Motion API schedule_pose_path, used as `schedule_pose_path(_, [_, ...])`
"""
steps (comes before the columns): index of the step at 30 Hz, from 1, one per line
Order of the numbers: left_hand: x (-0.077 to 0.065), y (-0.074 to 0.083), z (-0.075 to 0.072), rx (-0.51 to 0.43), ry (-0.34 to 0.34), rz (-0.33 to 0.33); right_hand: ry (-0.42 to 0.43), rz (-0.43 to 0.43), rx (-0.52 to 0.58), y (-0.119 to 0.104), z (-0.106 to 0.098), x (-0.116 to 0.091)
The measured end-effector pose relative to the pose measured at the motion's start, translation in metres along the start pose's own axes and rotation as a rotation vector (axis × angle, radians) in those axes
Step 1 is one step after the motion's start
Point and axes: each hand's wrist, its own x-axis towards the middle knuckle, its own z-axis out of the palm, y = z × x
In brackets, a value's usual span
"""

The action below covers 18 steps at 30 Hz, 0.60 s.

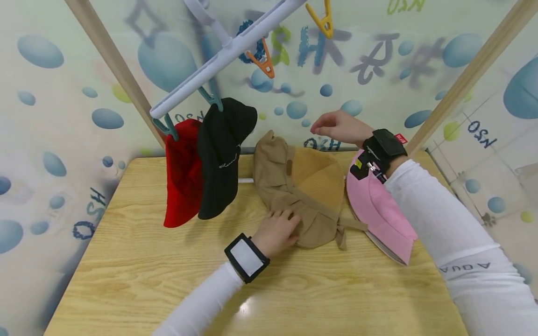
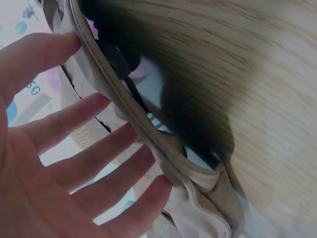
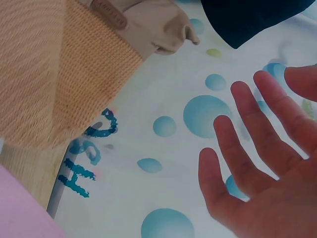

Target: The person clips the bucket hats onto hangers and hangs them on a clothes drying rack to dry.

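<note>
A tan sun hat (image 1: 273, 172) with a woven straw-coloured crown (image 1: 317, 172) lies at the far middle of the table. My left hand (image 1: 275, 233) is at its near brim; in the left wrist view the fairly straight, spread fingers (image 2: 94, 158) touch the brim's edge. Above the hat's far right side, my right hand (image 1: 342, 126) is raised in the air, holding nothing. Its fingers (image 3: 242, 158) are spread and slightly bent in the right wrist view. Under the right forearm, a pink hat (image 1: 384, 200) is partly hidden beside the tan one.
A red hat (image 1: 182, 172) and a black cap (image 1: 220, 172) hang from teal clips on a pale hanger bar (image 1: 227, 51). An orange clip (image 1: 265, 63) and a yellow clip (image 1: 323, 21) hang further along. Wooden poles (image 1: 466, 74) stand at both sides of the table (image 1: 168, 275).
</note>
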Motion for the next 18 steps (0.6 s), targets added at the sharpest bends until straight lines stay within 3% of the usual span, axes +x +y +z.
schedule_pose_path(11, [-0.007, -0.022, -0.004, -0.03, -0.075, 0.021, 0.006, 0.014, -0.048, 0.012, 0.003, -0.006])
schedule_pose_path(18, [-0.015, -0.032, -0.005, -0.085, -0.089, 0.02, -0.009, 0.026, -0.027, 0.022, 0.01, -0.004])
